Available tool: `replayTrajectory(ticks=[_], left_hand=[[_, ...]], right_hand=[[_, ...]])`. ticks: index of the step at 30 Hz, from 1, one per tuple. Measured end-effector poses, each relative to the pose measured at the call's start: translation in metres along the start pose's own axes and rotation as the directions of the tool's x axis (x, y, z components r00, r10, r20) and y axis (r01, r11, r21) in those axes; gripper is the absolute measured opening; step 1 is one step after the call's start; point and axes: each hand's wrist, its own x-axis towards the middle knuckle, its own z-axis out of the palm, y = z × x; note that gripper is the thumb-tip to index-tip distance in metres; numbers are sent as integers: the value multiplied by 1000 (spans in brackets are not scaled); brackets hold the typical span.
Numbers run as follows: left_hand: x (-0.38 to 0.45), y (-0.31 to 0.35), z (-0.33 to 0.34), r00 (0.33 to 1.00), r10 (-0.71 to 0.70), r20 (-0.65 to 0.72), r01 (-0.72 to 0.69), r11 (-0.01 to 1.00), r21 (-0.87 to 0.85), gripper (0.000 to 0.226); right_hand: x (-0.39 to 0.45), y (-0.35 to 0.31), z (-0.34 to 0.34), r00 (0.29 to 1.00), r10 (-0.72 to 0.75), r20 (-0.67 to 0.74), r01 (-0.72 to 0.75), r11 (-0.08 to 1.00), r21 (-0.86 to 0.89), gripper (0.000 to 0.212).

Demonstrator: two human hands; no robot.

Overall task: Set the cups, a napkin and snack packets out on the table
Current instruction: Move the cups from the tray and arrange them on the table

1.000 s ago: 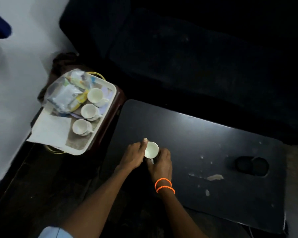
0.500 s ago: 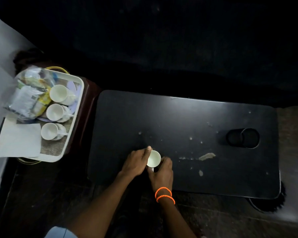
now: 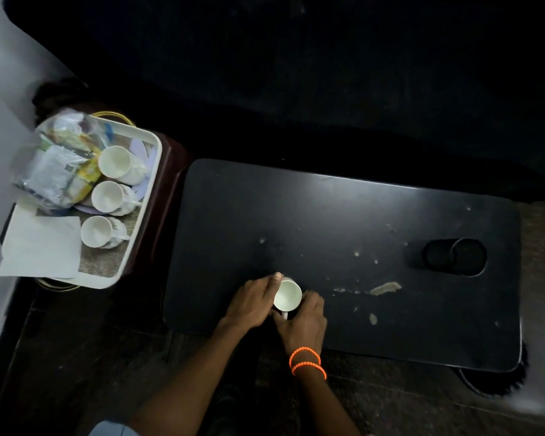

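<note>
While upright on table (image 3: 328, 215) | cup (image 3: 287, 294) between both hands' fingers (image 3: 272, 283)

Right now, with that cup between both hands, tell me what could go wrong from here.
1. The cup sits close to the table's near edge; a nudge from the left hand or right hand could tip it off.
2. The napkin overhangs the tray's rim and may slide off when lifted.
3. The three cups crowd beside the snack packets; pulling the packets could topple one.
</note>
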Motion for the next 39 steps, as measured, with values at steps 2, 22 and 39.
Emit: replayTrajectory(ticks=[2, 22, 39], left_hand=[[0, -6, -6, 999, -22, -35, 22, 1000, -6, 62], [-13, -142, -248, 451, -212, -867, 114, 977, -180, 41], [-28, -142, -276, 641, -441, -628, 56, 843, -535, 78]], right_hand=[[0, -5, -1, 999, -34, -39, 29, 992, -126, 92], [-6, -285, 129, 648, -692, 317, 733, 680, -15, 46], [-1, -288, 141, 633, -712, 304, 720, 686, 107, 58]])
